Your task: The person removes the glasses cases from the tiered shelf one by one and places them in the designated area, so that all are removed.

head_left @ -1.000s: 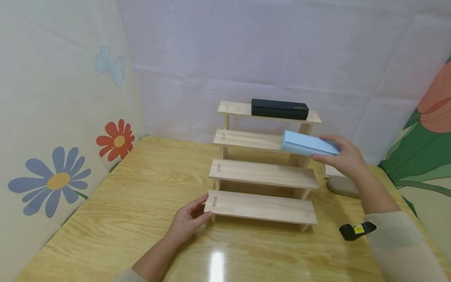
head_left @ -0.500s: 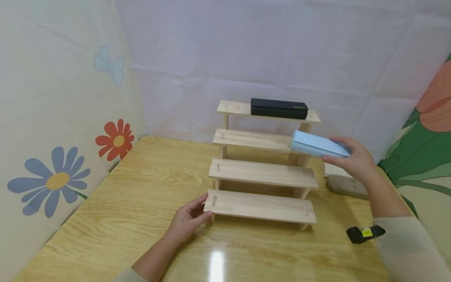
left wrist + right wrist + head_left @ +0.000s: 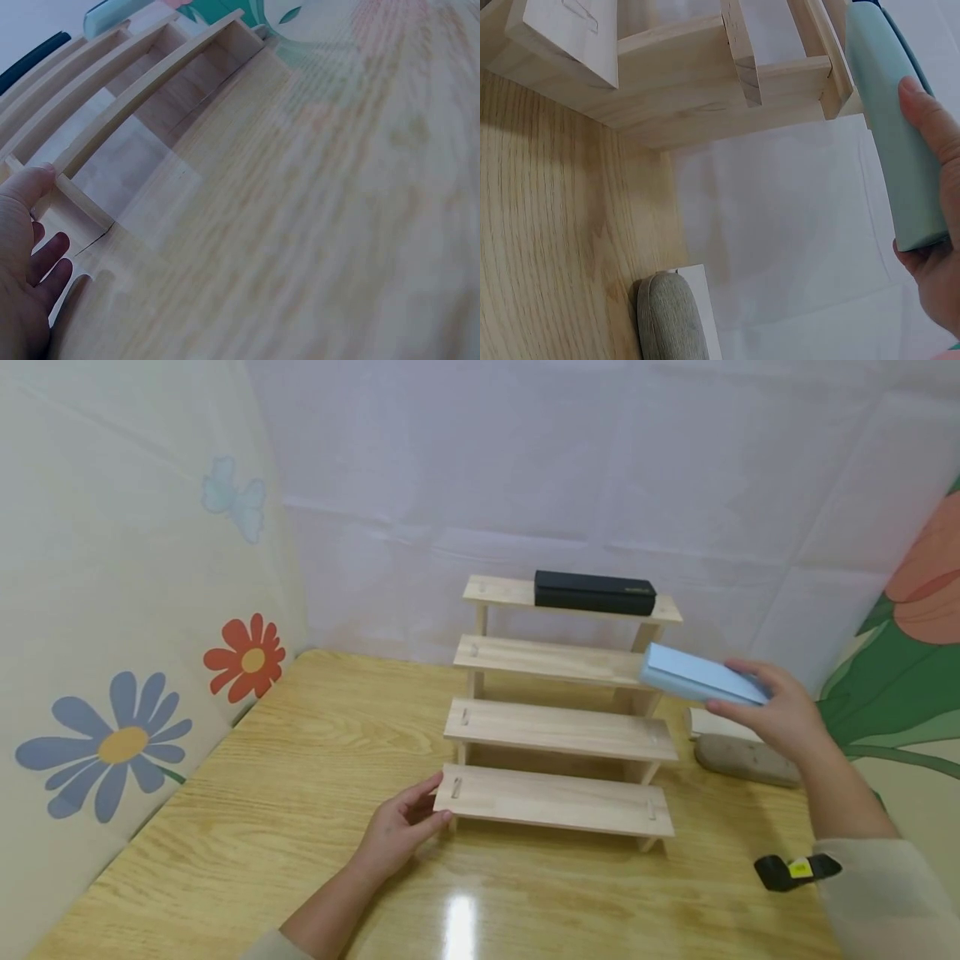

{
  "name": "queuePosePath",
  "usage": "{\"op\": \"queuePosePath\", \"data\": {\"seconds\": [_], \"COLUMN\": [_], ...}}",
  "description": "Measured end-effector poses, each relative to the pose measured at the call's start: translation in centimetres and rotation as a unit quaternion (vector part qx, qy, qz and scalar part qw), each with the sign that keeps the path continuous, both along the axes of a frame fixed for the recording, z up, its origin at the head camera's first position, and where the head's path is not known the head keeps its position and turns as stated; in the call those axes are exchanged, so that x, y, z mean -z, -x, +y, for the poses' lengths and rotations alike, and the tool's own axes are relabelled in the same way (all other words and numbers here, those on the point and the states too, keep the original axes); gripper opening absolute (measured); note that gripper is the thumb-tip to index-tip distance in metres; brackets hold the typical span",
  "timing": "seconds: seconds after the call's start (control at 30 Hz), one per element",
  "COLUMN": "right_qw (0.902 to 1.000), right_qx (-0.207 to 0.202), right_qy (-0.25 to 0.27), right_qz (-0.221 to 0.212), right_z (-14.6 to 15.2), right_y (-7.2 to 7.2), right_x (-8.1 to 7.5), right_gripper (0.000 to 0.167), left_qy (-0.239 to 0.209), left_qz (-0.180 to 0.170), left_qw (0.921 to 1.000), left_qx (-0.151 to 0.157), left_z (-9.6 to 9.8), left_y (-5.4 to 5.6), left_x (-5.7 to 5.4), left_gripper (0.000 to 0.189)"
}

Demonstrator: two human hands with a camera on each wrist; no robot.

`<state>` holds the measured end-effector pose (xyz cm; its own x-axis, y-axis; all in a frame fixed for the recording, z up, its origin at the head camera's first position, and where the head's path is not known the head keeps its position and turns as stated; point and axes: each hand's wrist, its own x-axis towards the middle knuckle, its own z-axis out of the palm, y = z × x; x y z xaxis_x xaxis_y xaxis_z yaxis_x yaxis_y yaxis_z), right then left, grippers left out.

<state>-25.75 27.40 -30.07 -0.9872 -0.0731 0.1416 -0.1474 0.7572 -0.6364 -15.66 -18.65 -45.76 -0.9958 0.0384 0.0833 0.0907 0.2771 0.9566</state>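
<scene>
My right hand (image 3: 780, 710) holds a light blue glasses case (image 3: 701, 675) by its right end, thumb on the near side. The case is raised at the right end of the second shelf from the top of a four-step wooden display stand (image 3: 555, 797); the right wrist view shows the case (image 3: 892, 135) beside the stand's upper steps. My left hand (image 3: 397, 831) grips the left end of the lowest shelf, thumb at its front corner. In the left wrist view, the thumb (image 3: 34, 184) touches the shelf end. A black glasses case (image 3: 595, 593) lies on the top shelf.
On the table right of the stand lies a grey glasses case (image 3: 742, 758), with a white box (image 3: 712, 724) behind it. Pale cloth (image 3: 420, 460) hangs behind the wood-grain table (image 3: 300, 827), and flower-printed panels (image 3: 120, 610) stand at the sides.
My right hand has moved the light blue glasses case to the right and slightly down, off the front of the second shelf. My left hand stays at the lowest shelf.
</scene>
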Motion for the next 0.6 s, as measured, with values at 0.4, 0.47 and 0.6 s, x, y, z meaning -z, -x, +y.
{"op": "queuePosePath", "data": {"seconds": [0.4, 0.47, 0.6], "right_qw": [0.9997, 0.9997, 0.9996], "right_qx": [0.017, 0.020, 0.023], "right_qy": [-0.013, -0.011, -0.009], "right_qz": [-0.009, -0.013, -0.014], "right_z": [1.4, 1.6, 2.0], "right_y": [-0.6, -0.7, -0.9], "right_x": [0.2, 0.2, 0.2], "right_gripper": [0.085, 0.086, 0.086], "left_qy": [0.001, 0.000, 0.000], "left_qz": [0.003, 0.001, -0.003], "left_qw": [1.0000, 1.0000, 1.0000], "left_qx": [-0.001, -0.001, -0.003], "left_z": [0.0, 0.0, 0.0], "left_y": [0.0, 0.0, 0.0], "left_x": [0.0, 0.0, 0.0], "left_gripper": [0.059, 0.059, 0.059]}}
